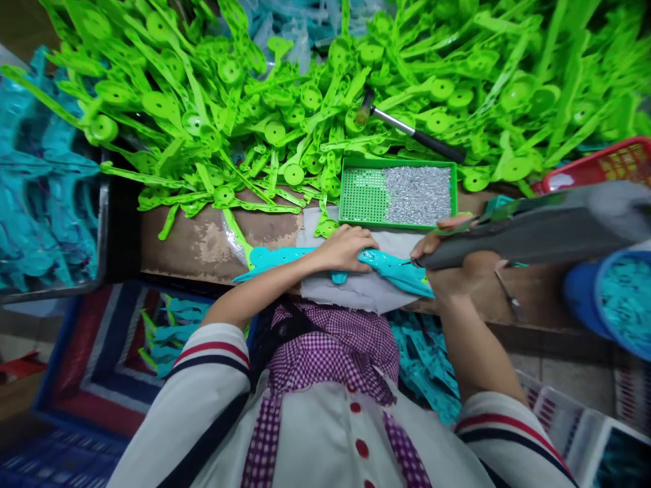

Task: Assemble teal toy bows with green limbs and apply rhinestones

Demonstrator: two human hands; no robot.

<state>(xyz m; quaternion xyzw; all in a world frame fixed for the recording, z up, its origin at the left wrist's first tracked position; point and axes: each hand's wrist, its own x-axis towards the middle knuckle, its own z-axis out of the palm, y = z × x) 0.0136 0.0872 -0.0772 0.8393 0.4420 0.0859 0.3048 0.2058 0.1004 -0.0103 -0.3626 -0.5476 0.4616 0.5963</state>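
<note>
My left hand [348, 248] presses down on a teal plastic part [391, 266] that lies on a grey cloth [356, 288] at the near edge of the wooden bench; its fingers are curled over the part. My right hand [458, 261] grips a grey power screwdriver [534, 234], whose tip touches the teal part right of my left hand. Just behind both hands stands a green tray [350, 203] with small silver screws [417, 193].
A big heap of green plastic parts [305, 88] covers the back of the bench, with a hammer [411, 129] on it. A red basket [600, 166] and a blue tub of teal pieces [623, 298] stand right. Teal parts fill a bin [45, 196] left.
</note>
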